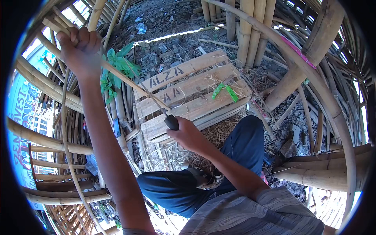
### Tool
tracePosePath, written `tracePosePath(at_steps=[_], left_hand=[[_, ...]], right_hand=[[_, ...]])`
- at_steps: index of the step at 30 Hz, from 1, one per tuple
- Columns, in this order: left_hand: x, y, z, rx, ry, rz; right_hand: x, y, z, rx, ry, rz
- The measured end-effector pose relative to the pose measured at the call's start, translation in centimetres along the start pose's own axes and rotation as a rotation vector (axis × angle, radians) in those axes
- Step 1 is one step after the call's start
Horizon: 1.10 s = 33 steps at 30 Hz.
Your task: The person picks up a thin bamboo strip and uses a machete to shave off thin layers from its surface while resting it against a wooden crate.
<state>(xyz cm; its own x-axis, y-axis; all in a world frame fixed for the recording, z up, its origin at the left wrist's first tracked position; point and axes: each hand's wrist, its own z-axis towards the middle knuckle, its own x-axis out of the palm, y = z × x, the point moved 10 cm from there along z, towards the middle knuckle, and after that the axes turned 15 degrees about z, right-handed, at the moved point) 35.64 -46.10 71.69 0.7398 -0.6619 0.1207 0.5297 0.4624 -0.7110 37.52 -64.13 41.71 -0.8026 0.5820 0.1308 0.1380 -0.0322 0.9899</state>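
My left hand (80, 51) is raised at the upper left, its fingers wrapped round a thin bamboo strip (121, 75). The strip slants down to the right over a slatted wooden crate (196, 88) with dark stencilled letters. My right hand (185, 134) grips the black handle of a knife (172, 122) at the crate's near left edge. The knife's narrow blade points up and left and crosses the strip in this view. Two bright green pieces (232, 94) lie on the crate's right half.
Bamboo poles (250, 31) and a curved bamboo rail (333, 98) frame the right side; bamboo walling (51, 84) runs along the left. A leafy plant (117, 66) grows beside the crate. A phone (116, 127) rests among the left poles. Dry shavings (213, 133) lie before the crate.
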Motion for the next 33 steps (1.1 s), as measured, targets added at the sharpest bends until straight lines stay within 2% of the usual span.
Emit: tracePosePath(at_steps=[3,5,8,10,11,17,20,21,23,28,31,33], left_hand=[[0.6,-0.1,-0.1,0.001,0.044,0.004],[0.3,0.0,-0.1,0.001,-0.023,0.033],[0.4,0.1,0.0,-0.011,0.029,-0.017],[0.3,0.1,-0.4,-0.041,-0.016,-0.004],[0.3,-0.4,-0.3,-0.004,0.035,-0.017],[-0.2,-0.7,0.1,0.047,-0.008,0.054],[0.3,-1.1,0.0,0.055,0.031,0.054],[0.3,-1.0,-0.2,0.049,0.037,0.059],[-0.6,-1.2,-0.4,0.048,-0.079,0.113],[-0.8,-1.3,0.0,0.07,-0.06,0.166],[-0.9,-1.2,0.3,0.061,-0.112,0.195],[-0.7,-1.3,0.3,0.058,-0.087,0.203]], right_hand=[[0.1,1.1,-0.3,0.078,0.011,0.049],[-0.3,4.0,-0.5,-0.004,-0.03,-0.012],[0.0,4.3,-0.8,-0.067,-0.062,-0.009],[0.0,0.8,-0.6,-0.051,-0.054,-0.047],[0.1,0.4,-0.5,-0.042,-0.043,-0.092],[0.6,1.7,-0.7,0.019,-0.019,0.017],[0.9,2.9,-1.0,-0.175,-0.091,-0.031],[0.6,2.0,-0.9,-0.169,-0.092,-0.022],[0.1,-1.0,-0.2,0.015,-0.036,-0.041],[0.7,1.7,-1.2,-0.024,-0.016,0.034],[1.7,3.1,-1.4,-0.121,-0.026,-0.057],[1.4,0.0,-0.5,-0.037,-0.039,-0.027]])
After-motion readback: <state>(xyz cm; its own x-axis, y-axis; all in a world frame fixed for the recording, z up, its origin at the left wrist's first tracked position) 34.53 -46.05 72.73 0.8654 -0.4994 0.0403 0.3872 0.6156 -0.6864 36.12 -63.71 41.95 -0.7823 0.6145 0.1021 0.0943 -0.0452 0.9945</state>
